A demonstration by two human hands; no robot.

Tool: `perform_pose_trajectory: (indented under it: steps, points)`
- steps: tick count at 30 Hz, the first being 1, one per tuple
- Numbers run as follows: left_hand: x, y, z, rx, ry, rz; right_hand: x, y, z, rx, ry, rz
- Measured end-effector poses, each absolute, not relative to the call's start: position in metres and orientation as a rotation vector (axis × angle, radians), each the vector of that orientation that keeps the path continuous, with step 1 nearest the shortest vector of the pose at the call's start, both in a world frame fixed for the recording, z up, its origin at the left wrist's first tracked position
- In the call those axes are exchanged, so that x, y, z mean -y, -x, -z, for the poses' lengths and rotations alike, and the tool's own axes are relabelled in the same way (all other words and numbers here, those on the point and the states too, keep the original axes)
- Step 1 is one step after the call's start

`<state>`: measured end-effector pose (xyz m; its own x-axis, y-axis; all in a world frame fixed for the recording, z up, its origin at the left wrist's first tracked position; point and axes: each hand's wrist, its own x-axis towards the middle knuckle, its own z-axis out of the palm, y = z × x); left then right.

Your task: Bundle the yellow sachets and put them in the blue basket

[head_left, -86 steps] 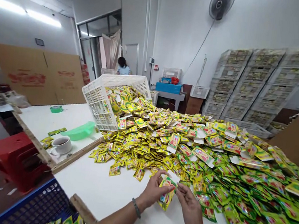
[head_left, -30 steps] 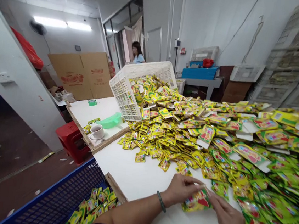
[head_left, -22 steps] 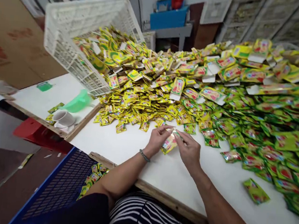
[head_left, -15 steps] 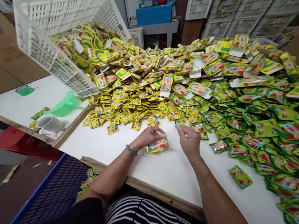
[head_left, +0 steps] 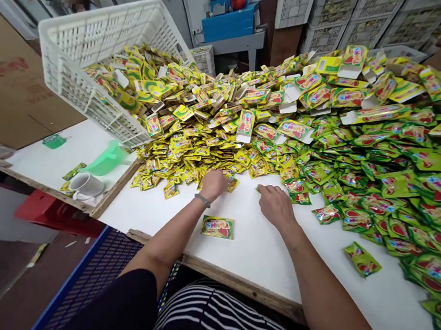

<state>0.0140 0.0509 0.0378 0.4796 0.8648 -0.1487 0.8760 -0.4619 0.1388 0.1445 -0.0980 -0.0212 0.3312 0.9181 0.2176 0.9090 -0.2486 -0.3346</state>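
My left hand is at the front edge of a heap of small yellow packets. Its fingers point away and are mostly hidden and blurred, so their grip does not show. Over the white tabletop, my right hand is closed with its fingers bent down; a bit of a green packet shows at the fingertips. Between my forearms a flat yellow-green printed box lies on the table, untouched. Green packets with red fruit pictures lie just beyond my right hand.
A tilted white crate spills small boxes across the back. Green packets pile up at right, with a single packet nearer. At left are a white mug and green scoop. A blue crate is below.
My left hand has let go of the yellow-green box, leaving it on the table, and moved forward to the yellow packets. My right hand has drawn slightly nearer, with its fingers over the green packet.
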Motion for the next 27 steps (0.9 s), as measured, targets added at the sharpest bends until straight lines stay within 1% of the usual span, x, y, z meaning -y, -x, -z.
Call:
perform_pose_trajectory:
  steps: [3, 6, 9, 12, 15, 18, 22, 25, 27]
  points:
    - [-0.051, -0.027, -0.024, -1.514, -2.483, 0.009, 0.099, -0.150, 0.022, 1.281, 2.096, -0.138]
    - [-0.044, -0.027, -0.016, -1.386, -2.380, -0.211, 0.097, -0.155, 0.022, 1.013, 1.928, -0.333]
    - [-0.037, -0.020, -0.012, -1.149, -2.040, -0.440, 0.096, -0.156, 0.019, 0.884, 1.683, -0.565]
    - [-0.028, -0.014, -0.010, -0.913, -1.611, -0.485, 0.097, -0.153, 0.014, 0.850, 1.535, -0.733]
    - [-0.018, -0.011, -0.010, -0.768, -1.409, -0.436, 0.099, -0.148, 0.007, 0.925, 1.610, -0.749]
    - [-0.011, -0.011, -0.013, -0.702, -1.349, -0.431, 0.100, -0.144, 0.003, 0.983, 1.705, -0.638]
    - [-0.007, -0.013, -0.014, -0.676, -1.298, -0.446, 0.099, -0.141, 0.004, 1.019, 1.707, -0.542]
    - [-0.007, -0.016, -0.012, -0.690, -1.239, -0.502, 0.096, -0.140, 0.010, 0.898, 1.650, -0.615]
    - [-0.008, -0.018, -0.011, -0.687, -1.217, -0.521, 0.095, -0.140, 0.014, 0.776, 1.566, -0.733]
